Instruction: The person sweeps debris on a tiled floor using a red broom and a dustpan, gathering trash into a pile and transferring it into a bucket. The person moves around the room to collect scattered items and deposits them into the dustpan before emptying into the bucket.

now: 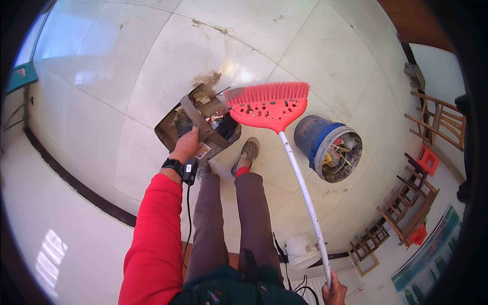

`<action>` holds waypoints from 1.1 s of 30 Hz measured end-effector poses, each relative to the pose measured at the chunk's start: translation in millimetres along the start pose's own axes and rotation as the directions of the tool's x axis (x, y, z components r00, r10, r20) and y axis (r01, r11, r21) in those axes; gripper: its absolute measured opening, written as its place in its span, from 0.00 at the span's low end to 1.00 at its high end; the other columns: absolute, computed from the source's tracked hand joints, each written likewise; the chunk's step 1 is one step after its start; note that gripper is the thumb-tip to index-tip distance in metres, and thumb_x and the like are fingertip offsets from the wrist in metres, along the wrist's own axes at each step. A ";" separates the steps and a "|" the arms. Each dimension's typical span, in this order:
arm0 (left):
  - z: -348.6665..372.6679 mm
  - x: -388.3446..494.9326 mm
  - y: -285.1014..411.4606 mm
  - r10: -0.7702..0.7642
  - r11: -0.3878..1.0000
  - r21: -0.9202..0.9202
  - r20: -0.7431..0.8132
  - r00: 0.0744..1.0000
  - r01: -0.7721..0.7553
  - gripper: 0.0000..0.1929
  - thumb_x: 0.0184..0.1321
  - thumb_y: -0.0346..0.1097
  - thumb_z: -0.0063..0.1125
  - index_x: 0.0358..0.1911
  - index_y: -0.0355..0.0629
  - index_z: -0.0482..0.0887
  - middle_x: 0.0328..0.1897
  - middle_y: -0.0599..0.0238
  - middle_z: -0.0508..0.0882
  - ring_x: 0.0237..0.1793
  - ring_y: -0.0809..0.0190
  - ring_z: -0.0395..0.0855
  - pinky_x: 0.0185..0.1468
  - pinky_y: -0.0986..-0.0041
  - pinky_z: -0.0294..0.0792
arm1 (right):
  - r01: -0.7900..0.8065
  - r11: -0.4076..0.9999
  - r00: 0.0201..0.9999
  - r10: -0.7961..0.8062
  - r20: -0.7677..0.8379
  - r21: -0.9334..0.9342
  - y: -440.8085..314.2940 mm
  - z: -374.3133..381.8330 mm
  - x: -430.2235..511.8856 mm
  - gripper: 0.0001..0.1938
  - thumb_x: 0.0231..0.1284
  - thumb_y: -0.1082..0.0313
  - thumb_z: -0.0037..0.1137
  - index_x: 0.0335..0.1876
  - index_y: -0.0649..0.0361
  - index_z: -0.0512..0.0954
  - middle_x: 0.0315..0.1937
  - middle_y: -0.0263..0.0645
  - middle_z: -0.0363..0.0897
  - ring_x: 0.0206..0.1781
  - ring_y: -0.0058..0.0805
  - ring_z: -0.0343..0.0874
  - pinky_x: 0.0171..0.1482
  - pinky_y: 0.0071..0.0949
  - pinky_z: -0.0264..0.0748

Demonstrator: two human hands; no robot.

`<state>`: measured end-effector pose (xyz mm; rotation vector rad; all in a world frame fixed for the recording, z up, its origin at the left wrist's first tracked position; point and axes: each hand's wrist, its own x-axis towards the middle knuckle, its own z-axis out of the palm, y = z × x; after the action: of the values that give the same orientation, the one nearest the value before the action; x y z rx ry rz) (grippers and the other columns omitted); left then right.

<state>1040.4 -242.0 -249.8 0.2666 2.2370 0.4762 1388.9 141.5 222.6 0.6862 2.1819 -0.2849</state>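
My left hand (187, 145) grips the flat strap handle (189, 110) of a dark, worn dustpan (164, 133). Scraps, dirt and a dark crumpled item lie inside the pan. A small heap of brown dirt (209, 78) spreads on the floor at its far lip. At the lower right, my right hand (334, 289) is closed around the white pole (305, 187) of a broom. Its red plastic head (268, 112) points away from me, with red bristles that are greyed at the left end. The head's left end overlaps the pan's right edge in view; whether they touch I cannot tell.
Right of the broom stands a blue bucket (308, 139) with wrappers and other rubbish inside. A white bucket (301, 249) is near my legs. Wooden chairs (438, 118), small stools (368, 240) and a red plastic stool (427, 160) line the right wall. Brown smears (221, 29) mark the tiles ahead.
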 end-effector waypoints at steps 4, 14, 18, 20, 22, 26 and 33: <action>-29.2 -40.9 14.2 -0.004 1.000 0.004 -0.029 1.000 0.004 0.23 0.48 0.38 0.64 0.43 0.38 0.66 0.40 0.46 0.80 0.46 0.43 0.78 0.48 0.57 0.71 | -0.062 0.994 0.994 0.070 -0.079 0.095 3.1 14.3 -38.9 0.24 0.49 0.73 0.55 0.57 0.56 0.70 0.27 0.51 0.78 0.26 0.49 0.78 0.28 0.39 0.74; -119.7 -184.2 51.1 0.083 0.993 0.092 -0.043 0.996 -0.079 0.22 0.48 0.37 0.64 0.41 0.39 0.67 0.40 0.45 0.79 0.45 0.41 0.77 0.47 0.56 0.70 | -0.020 0.900 0.955 0.146 -0.258 0.436 12.3 70.5 -85.0 0.29 0.47 0.74 0.52 0.61 0.54 0.67 0.33 0.57 0.77 0.34 0.55 0.79 0.34 0.43 0.75; -156.0 -244.8 82.0 0.167 0.974 0.161 -0.038 0.985 -0.159 0.21 0.47 0.37 0.65 0.40 0.38 0.67 0.38 0.45 0.80 0.44 0.41 0.77 0.45 0.56 0.70 | -0.008 0.807 0.932 0.220 -0.287 0.591 11.5 97.2 -112.0 0.27 0.48 0.73 0.51 0.60 0.51 0.68 0.28 0.54 0.76 0.29 0.53 0.78 0.33 0.41 0.74; -167.2 -273.2 111.1 0.206 0.960 0.193 0.008 0.978 -0.204 0.22 0.47 0.37 0.65 0.40 0.38 0.67 0.37 0.44 0.80 0.43 0.40 0.78 0.44 0.56 0.70 | -0.084 0.762 0.924 0.301 -0.236 0.643 13.3 103.3 -144.5 0.27 0.49 0.73 0.51 0.60 0.50 0.68 0.25 0.51 0.75 0.27 0.50 0.77 0.31 0.39 0.74; -179.9 -291.0 140.0 0.230 0.941 0.239 0.065 0.971 -0.239 0.23 0.47 0.37 0.65 0.42 0.38 0.66 0.37 0.43 0.81 0.43 0.40 0.78 0.44 0.56 0.71 | -0.087 0.730 0.912 0.332 -0.241 0.678 12.3 108.8 -163.5 0.26 0.49 0.72 0.50 0.59 0.49 0.68 0.21 0.49 0.73 0.25 0.46 0.77 0.30 0.37 0.73; -180.5 -313.3 204.5 0.342 0.870 0.324 0.148 0.928 -0.372 0.24 0.47 0.36 0.64 0.44 0.38 0.65 0.37 0.43 0.81 0.43 0.40 0.79 0.44 0.56 0.71 | -0.110 0.667 0.871 0.422 -0.251 0.737 26.2 108.8 -200.1 0.27 0.49 0.72 0.50 0.60 0.50 0.67 0.21 0.48 0.73 0.23 0.45 0.76 0.30 0.37 0.73; -129.0 -259.7 347.0 0.433 0.762 0.371 0.317 0.844 -0.530 0.25 0.49 0.39 0.63 0.44 0.37 0.63 0.37 0.42 0.80 0.42 0.40 0.79 0.44 0.56 0.71 | -0.168 0.476 0.837 0.531 -0.130 0.863 74.9 106.2 -187.8 0.26 0.50 0.73 0.50 0.60 0.53 0.67 0.21 0.46 0.71 0.23 0.37 0.74 0.29 0.33 0.72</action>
<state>1121.5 -48.3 150.7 1.1144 2.0218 0.1706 1597.2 88.0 299.6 1.8681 2.0877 -1.0872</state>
